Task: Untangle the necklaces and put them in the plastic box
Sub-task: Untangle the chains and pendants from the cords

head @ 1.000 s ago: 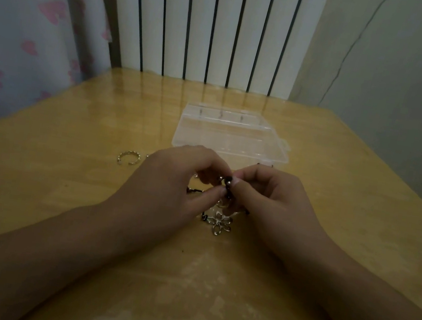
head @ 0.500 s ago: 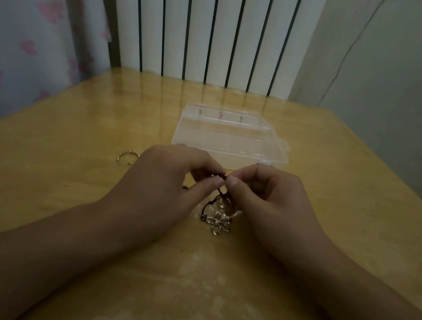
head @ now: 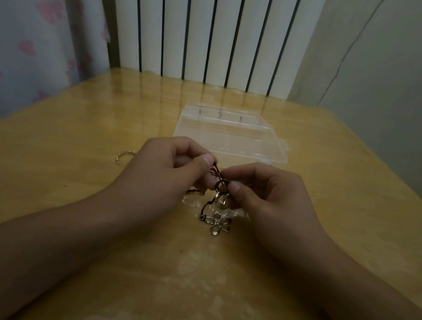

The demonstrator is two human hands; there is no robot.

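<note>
A tangle of dark-cord necklaces (head: 217,188) hangs between my two hands just above the wooden table (head: 61,191). My left hand (head: 163,174) pinches the cords at the top with thumb and forefinger. My right hand (head: 267,196) pinches them from the right side. A silver flower pendant (head: 219,223) and a small metal ring (head: 221,199) dangle down from the tangle onto the table. The clear plastic box (head: 231,135) lies shut and flat just beyond my hands.
A silver open bangle (head: 124,156) lies on the table left of my left hand. A white radiator (head: 199,19) stands behind the table. A curtain with pink hearts (head: 17,32) hangs at the left, a grey wall at the right.
My hands have lifted slightly and drawn a little apart, pulling the cords taut between them. More of the flower pendant and cord loop now shows below my fingers.
</note>
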